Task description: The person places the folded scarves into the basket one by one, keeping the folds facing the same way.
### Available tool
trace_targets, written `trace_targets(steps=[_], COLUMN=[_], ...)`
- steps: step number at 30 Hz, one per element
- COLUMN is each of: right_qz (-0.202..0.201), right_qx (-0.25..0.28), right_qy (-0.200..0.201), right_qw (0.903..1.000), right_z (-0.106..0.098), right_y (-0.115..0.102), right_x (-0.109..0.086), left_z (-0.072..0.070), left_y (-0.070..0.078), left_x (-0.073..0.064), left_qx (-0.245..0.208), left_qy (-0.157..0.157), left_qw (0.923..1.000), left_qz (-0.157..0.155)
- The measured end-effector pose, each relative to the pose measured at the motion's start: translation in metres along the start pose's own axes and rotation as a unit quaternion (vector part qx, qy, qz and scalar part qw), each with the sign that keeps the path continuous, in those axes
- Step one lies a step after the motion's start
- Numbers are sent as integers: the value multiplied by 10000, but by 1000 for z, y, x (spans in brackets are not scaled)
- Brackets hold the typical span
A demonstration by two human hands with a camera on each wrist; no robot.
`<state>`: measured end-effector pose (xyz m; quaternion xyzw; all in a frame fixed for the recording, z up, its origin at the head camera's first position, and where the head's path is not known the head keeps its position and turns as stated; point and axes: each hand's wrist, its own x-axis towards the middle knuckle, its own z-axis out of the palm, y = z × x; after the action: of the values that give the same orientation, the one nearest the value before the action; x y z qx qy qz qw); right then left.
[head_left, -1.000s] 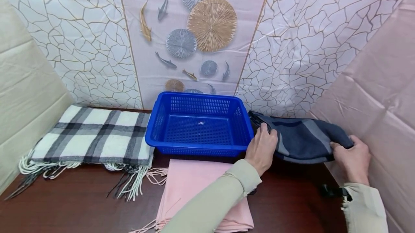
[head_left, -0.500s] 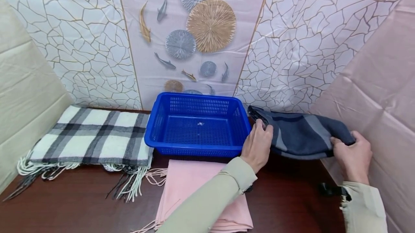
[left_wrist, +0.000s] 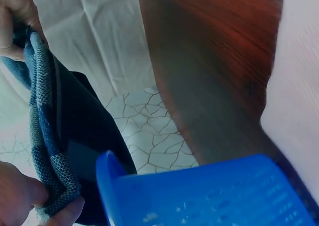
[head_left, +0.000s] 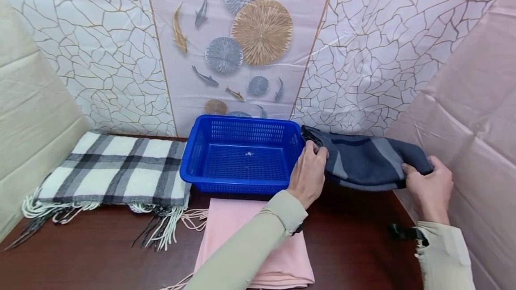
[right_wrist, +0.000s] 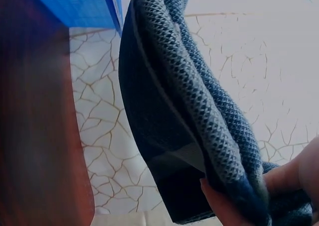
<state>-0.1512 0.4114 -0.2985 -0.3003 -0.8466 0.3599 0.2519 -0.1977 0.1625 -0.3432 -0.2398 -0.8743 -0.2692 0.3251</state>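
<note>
A folded dark blue-grey scarf [head_left: 363, 160] with lighter grey bands is held up between both hands, its underside above the table. My left hand [head_left: 309, 173] pinches its left end, right by the basket's right rim. At the other end, my right hand [head_left: 429, 187] grips the fold with the thumb on the near side. Layered knit edges of the scarf [left_wrist: 45, 116] show in the left wrist view, bent between the two hands. The blue plastic basket [head_left: 238, 183] stands left of the scarf, with only a small pale scrap on its floor.
A black-and-white checked scarf [head_left: 117, 169] with long fringe lies folded left of the basket. In front of the basket, a folded pink scarf [head_left: 234, 222] is partly covered by my left sleeve. Patterned cloth walls [head_left: 359, 79] enclose the dark wooden table [head_left: 101, 254].
Both hands have lifted the dark scarf slightly and carried it left, so its left end now overlaps the basket's right rim. The basket and the other scarves have stayed put.
</note>
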Motion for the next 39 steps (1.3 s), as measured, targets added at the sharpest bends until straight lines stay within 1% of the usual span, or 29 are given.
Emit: trace_targets(steps=[6,11,13,19,23,29,33,39], right_qz=[-75,-299,-414,-558,-621,-784,-943,-966], right_qx=[106,360,377,506,701,1144,1326,1564], right_qy=[20,74,102,28,-45,-101,-122,-285], right_qw=[9999,9989,9984,9972,9956,9903,9866,9825], right_z=[2,9,12,20,24,33,42,56], right_y=[-10,-16,-19,-30,-36,-45,-50,-57], right_x=[-3,-7,-9,-17,-23,-33,-40,-48], left_z=[-13,-24,-28,-40,-48,-60,-68,-79], left_y=[-7,-16,-20,-32,-41,-52,-60,-72], left_x=[5,7,7,1,-3,-6,-11,-16], left_qx=[-279,-463,-537,-805,-924,-967,-1096,-1124], left_qy=[17,35,27,110,264,532,667,756], left_qw=[9996,9989,9985,9966,9952,9938,9915,9902], left_qz=[19,-62,-87,-165,-168,-110,-218,-333])
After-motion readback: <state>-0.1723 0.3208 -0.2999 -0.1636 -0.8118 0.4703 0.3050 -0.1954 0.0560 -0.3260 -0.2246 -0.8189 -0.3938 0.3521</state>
